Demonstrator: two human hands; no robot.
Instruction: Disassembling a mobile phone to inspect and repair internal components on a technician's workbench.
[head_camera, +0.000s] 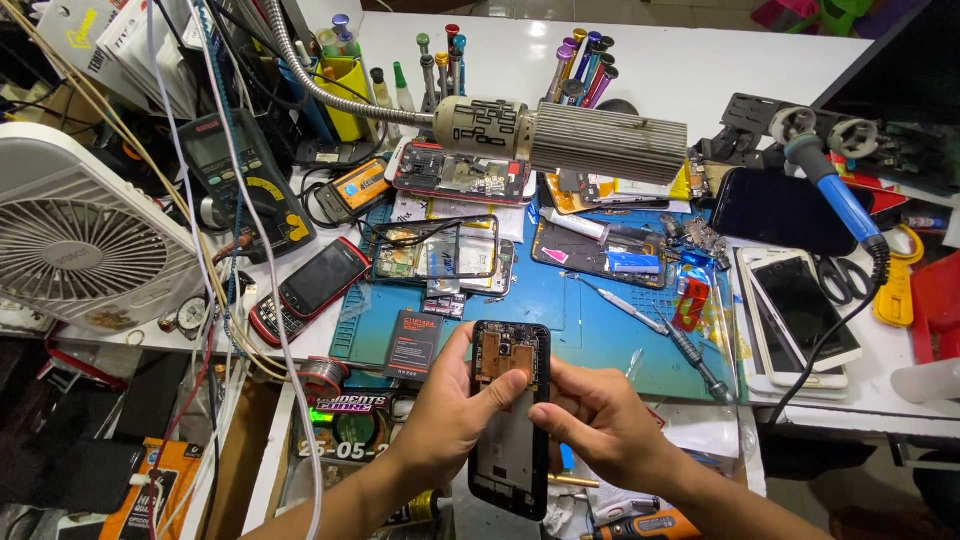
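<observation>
Head view looks down on a crowded repair bench. At the six o'clock edge both hands hold an opened black smartphone with its back cover off (511, 415), upright and lifted clear of the blue silicone work mat (590, 330), so the exposed copper-coloured board at its top faces the camera, probably for a close look. The left hand (445, 415) comes in from seven o'clock, fingers wrapped behind the phone's left edge and thumb pressed flat across its front near the board, clamped on it. The right hand (600, 425) enters from five o'clock, forearm angled inward, fingers curled round the right edge and thumb laid across the middle of the frame, also gripping it firmly. At twelve o'clock a ribbed grey metal lamp head on a flexible neck (600, 140) hangs over the mat. A white desk fan (85, 240) sits at nine o'clock, and a blue-handled soldering iron (835, 185) rests at two o'clock beside two white-framed phones (800, 315).
</observation>
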